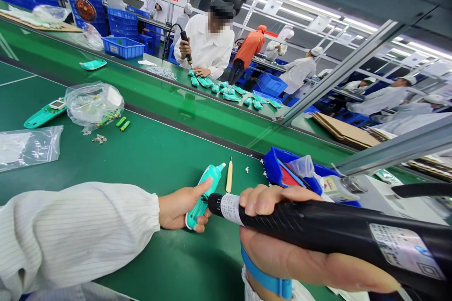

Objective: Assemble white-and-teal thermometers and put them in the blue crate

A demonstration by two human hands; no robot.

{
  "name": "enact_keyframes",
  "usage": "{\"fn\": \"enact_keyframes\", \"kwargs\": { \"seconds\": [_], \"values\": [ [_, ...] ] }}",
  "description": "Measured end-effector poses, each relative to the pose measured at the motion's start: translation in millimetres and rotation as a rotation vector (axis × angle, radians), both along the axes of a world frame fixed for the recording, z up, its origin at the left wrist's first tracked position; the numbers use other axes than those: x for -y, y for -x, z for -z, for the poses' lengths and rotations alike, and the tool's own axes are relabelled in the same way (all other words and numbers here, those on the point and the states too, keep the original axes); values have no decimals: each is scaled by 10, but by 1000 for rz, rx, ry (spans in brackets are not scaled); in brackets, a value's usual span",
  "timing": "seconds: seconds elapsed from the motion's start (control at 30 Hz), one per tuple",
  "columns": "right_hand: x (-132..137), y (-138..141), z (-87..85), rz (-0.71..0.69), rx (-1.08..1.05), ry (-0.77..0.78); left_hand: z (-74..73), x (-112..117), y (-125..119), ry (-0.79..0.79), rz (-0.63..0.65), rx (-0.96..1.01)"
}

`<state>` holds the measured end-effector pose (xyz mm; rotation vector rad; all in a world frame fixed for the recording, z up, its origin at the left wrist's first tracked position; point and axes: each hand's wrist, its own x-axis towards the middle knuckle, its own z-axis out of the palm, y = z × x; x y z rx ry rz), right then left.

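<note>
On the green conveyor belt (148, 169) at your station, your left hand (180, 209) is closed around a teal plastic casing (203, 202). The thumb lies along its upper face and the fingers (201, 225) curl beneath it, a full grip with no gap showing. The casing is tilted, its narrow end pointing up and away from you. A white striped sleeve (70, 235) covers that arm.

Your right hand (282, 256) is wrapped firmly around a black electric screwdriver (310, 218), fingers over the top and palm beneath. A blue wrist strap (266, 275) is on that wrist. The nose of the tool sits right at the casing, but from this angle you cannot be sure whether the bit has engaged it.

A wooden stick (229, 176) lies on the belt just past the casing, with white crumbs (246, 169) near it. To your right, a blue tray (278, 164) holds a clear bag and a red item.

Farther left on the belt are a crumpled plastic bag (93, 106), two green batteries (123, 124) just beside it, a teal device with a small screen (45, 114), and a flat plastic bag (28, 147).

Across the line, a co-worker (208, 42) holds a separate screwdriver (186, 47) above a row of teal casings (221, 88). Blue crates (122, 23) are stacked behind.
</note>
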<state>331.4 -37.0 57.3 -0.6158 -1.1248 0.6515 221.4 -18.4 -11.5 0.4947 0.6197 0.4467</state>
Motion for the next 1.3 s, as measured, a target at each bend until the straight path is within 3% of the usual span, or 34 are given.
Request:
{"fn": "enact_keyframes", "kwargs": {
  "seconds": [0.1,0.37,0.5,0.67,0.73,0.87,1.03,1.3],
  "values": [
    [-13,11,37,-28,-68,-48,5,-4,2,4,-2,4],
    [24,35,73,62,-101,-11,6,-16,-7,2,8,2],
    [130,-125,-44,60,-48,15,23,3,-9,6,-10,6],
    [131,-707,-368,368,39,-134,4,36,5,6,-64,1],
    [34,-980,-400,532,57,-204,-19,50,0,7,-72,-14],
    [-219,-1399,-168,761,87,-210,-47,80,-28,14,-117,-46],
    [-379,-1619,202,811,90,-156,-38,82,-50,-38,-116,-50],
    [-463,-1729,288,851,81,-128,-53,90,-38,-47,-88,-74]
  ]
}}
